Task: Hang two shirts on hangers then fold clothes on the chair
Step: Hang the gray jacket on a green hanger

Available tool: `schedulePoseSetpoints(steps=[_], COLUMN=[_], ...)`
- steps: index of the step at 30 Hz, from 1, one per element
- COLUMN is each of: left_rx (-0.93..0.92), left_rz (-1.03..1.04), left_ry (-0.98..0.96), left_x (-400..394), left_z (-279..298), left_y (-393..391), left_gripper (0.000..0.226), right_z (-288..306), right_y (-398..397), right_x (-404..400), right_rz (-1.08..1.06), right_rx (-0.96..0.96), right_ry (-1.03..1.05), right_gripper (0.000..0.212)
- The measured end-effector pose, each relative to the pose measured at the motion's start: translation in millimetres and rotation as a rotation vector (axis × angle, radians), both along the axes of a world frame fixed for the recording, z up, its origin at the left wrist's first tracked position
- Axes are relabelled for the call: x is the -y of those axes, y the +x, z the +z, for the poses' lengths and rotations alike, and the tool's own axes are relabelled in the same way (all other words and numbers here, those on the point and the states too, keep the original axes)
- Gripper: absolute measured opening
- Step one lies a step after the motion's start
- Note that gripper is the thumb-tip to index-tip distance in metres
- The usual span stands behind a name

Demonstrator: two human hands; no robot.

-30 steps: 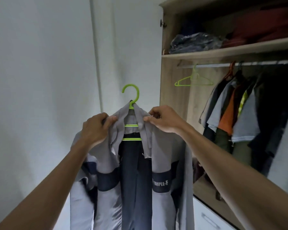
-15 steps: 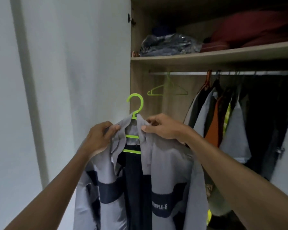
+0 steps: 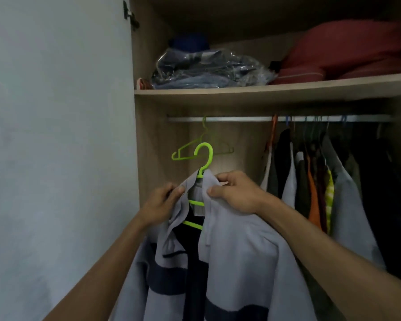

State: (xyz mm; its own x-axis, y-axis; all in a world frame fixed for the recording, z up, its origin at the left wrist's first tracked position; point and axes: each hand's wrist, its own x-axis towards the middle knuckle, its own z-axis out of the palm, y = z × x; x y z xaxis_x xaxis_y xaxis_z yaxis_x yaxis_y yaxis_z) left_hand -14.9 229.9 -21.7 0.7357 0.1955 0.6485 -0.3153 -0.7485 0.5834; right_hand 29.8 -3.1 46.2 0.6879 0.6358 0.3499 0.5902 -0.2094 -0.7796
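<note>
Shirt (image 3: 236,258) on green hanger (image 3: 204,158), held up at 6 o'clock below rail (image 3: 241,118) | left hand (image 3: 159,206) and right hand (image 3: 237,193) each pinch a collar side, keeping hook free to catch rail | spare hanger (image 3: 183,152) behind

The shirt (image 3: 236,258) at lower centre is pale grey with a dark navy band across it and a dark inner lining, on a bright lime-green hanger (image 3: 204,158). A second lime-green hanger (image 3: 183,151) hangs behind it against the light wood-grain wardrobe (image 3: 148,140). At upper right lies a dull red bundle (image 3: 347,52), and at right hang grey, orange, yellow-green and black clothes (image 3: 315,193).
</note>
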Motion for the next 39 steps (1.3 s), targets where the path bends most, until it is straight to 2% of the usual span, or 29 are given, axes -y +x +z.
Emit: schedulePoseSetpoints(steps=[2, 5, 7, 9, 13, 15, 17, 20, 24, 27, 34, 37, 39], left_rx=[0.013, 0.004, -0.018, -0.041, -0.036, 0.028, 0.140, 0.275, 0.307, 0.161, 0.001, 0.052, 0.072], left_rz=[-0.072, -0.118, -0.119, -0.102, -0.016, 0.023, 0.067, 0.170, 0.321, 0.376, 0.302, 0.314, 0.330], left_ry=[-0.038, -0.034, -0.023, -0.006, 0.088, 0.060, 0.031, 0.078, 0.172, 0.282, 0.494, 0.547, 0.585], left_x=[-6.2, -12.0, -14.6, -13.9, -9.1, -9.0, -11.0, -22.3, -68.0, -94.6, -136.0, -143.5, -148.1], left_z=[0.6, -3.0, -5.4, -4.9, 15.5, 38.6, 67.4, 114.8, 163.7, 185.1, 198.2, 197.3, 198.4], left_y=[39.1, 92.8, 123.5, 152.3, 196.8, 214.2, 228.4, 243.7, 281.5, 311.4, 363.6, 378.8, 384.6], left_gripper=[0.033, 0.045, 0.057, 0.053, 0.027, 0.028, 0.033, 0.013, 0.029, 0.039, 0.051, 0.051, 0.058], right_z=[-1.5, -5.3, -6.5, -6.9, -1.7, 6.6, 17.2, 33.3, 57.2, 73.5, 106.5, 114.6, 115.6], right_y=[24.2, 59.4, 82.3, 105.6, 148.8, 167.9, 186.9, 214.4, 246.4, 263.6, 297.0, 302.6, 305.9], right_x=[-11.2, -23.8, -30.9, -37.9, -50.0, -53.4, -55.2, -59.9, -67.9, -71.9, -88.9, -97.6, -103.7], right_rz=[-0.058, -0.137, -0.183, -0.238, -0.342, -0.405, -0.461, -0.524, -0.591, -0.617, -0.691, -0.699, -0.727], right_rx=[-0.052, -0.081, -0.078, -0.077, -0.058, -0.040, -0.006, 0.035, 0.076, 0.081, 0.125, 0.123, 0.126], right_ry=[0.036, 0.041, 0.050, 0.067, 0.104, 0.093, 0.089, 0.066, 0.025, 0.029, 0.033, 0.085, 0.077], right_gripper=[0.005, 0.036, 0.042, 0.039, 0.024, 0.020, 0.031, 0.034, 0.020, 0.023, 0.014, 0.020, 0.020])
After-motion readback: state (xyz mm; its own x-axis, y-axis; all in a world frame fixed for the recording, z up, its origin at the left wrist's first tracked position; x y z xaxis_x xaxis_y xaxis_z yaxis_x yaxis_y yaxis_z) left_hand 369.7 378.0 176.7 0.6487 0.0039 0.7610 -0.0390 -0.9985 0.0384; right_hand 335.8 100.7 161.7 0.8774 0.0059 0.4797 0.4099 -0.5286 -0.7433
